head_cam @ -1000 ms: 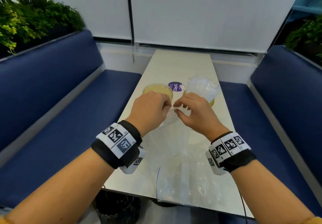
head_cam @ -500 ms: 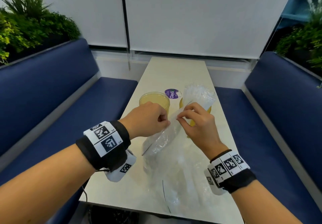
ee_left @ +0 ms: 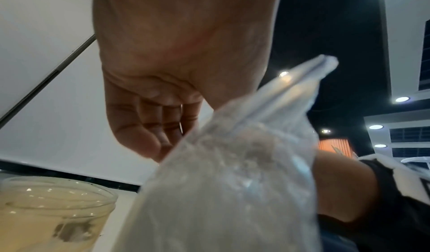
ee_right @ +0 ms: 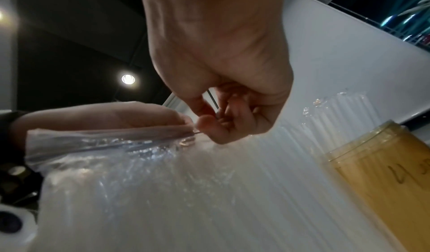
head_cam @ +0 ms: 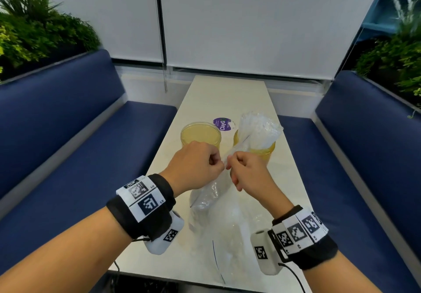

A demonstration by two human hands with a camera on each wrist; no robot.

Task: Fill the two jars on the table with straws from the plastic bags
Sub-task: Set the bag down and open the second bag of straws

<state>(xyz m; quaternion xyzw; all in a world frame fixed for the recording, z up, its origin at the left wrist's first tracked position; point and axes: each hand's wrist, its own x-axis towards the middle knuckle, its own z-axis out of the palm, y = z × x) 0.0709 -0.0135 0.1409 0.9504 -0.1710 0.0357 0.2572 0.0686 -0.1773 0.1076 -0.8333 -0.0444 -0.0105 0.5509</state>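
Two amber jars stand mid-table. The left jar (head_cam: 201, 134) (ee_left: 46, 217) is open and holds no straws that I can see. The right jar (head_cam: 264, 151) (ee_right: 381, 178) holds a bundle of clear straws (head_cam: 258, 128) (ee_right: 344, 108). A clear plastic bag of straws (head_cam: 213, 192) (ee_left: 232, 182) (ee_right: 139, 191) is lifted between my hands, its lower end hanging to the table. My left hand (head_cam: 196, 167) (ee_left: 163, 123) and right hand (head_cam: 245, 170) (ee_right: 223, 123) each pinch the bag's top edge, close together, in front of the jars.
A purple round lid (head_cam: 222, 124) lies behind the jars. A flat clear plastic bag (head_cam: 227, 235) lies on the white table (head_cam: 227, 92) near its front edge. Blue benches (head_cam: 68, 156) flank both sides, with plants behind them.
Both hands have lifted the bag's top edge off the table and drawn it toward me. The right hand's fingers have curled tighter on the edge.
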